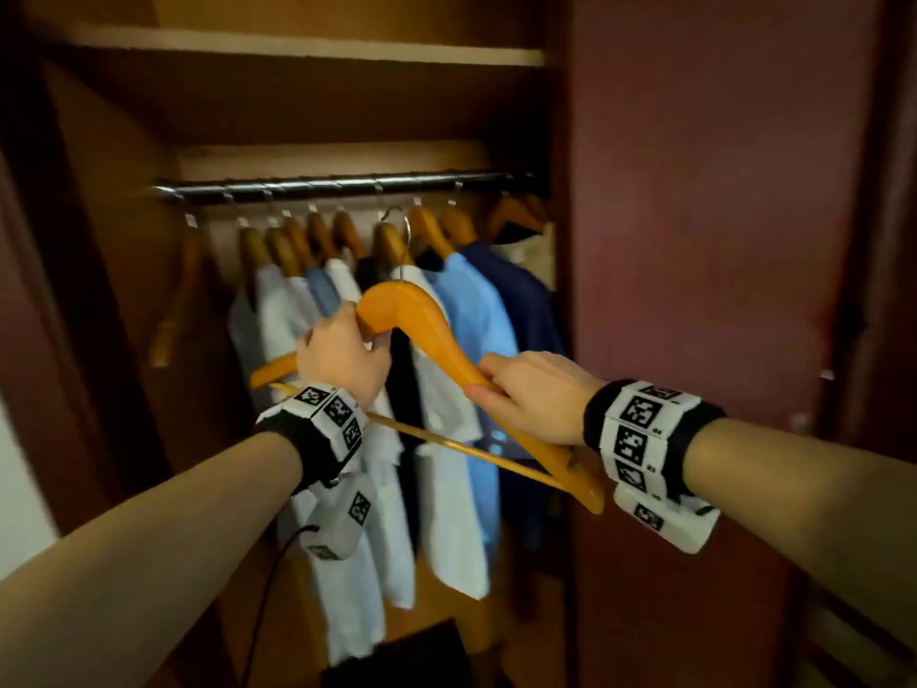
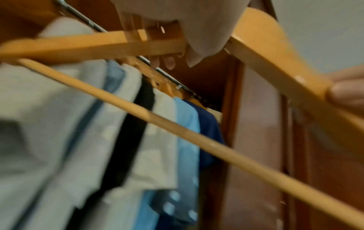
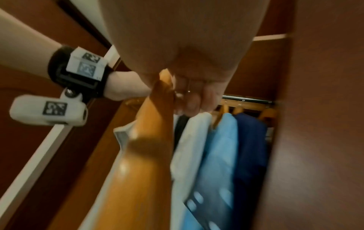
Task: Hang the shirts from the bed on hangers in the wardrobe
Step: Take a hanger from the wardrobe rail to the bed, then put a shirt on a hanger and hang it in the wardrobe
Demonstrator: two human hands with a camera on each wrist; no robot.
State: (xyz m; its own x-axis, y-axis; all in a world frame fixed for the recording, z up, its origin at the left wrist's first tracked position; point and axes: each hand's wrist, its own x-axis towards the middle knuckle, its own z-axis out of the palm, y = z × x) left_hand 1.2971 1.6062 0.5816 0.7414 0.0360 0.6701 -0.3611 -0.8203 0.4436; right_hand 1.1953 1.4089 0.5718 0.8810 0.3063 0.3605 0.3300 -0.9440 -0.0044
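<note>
My left hand (image 1: 342,351) and right hand (image 1: 533,397) both gripped one bare wooden hanger (image 1: 422,320) before the wardrobe rail (image 1: 342,185); hung shirts (image 1: 466,340) behind were blurred, the bed out of view.

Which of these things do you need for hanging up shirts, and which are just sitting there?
For the job:
- wooden hanger, bare, gripped by the left hand and the right hand
- rail
- shirts hanging on it

Just there:
- shelf above the rail
- wardrobe door
- dark thing on the floor, too dim to identify
</note>
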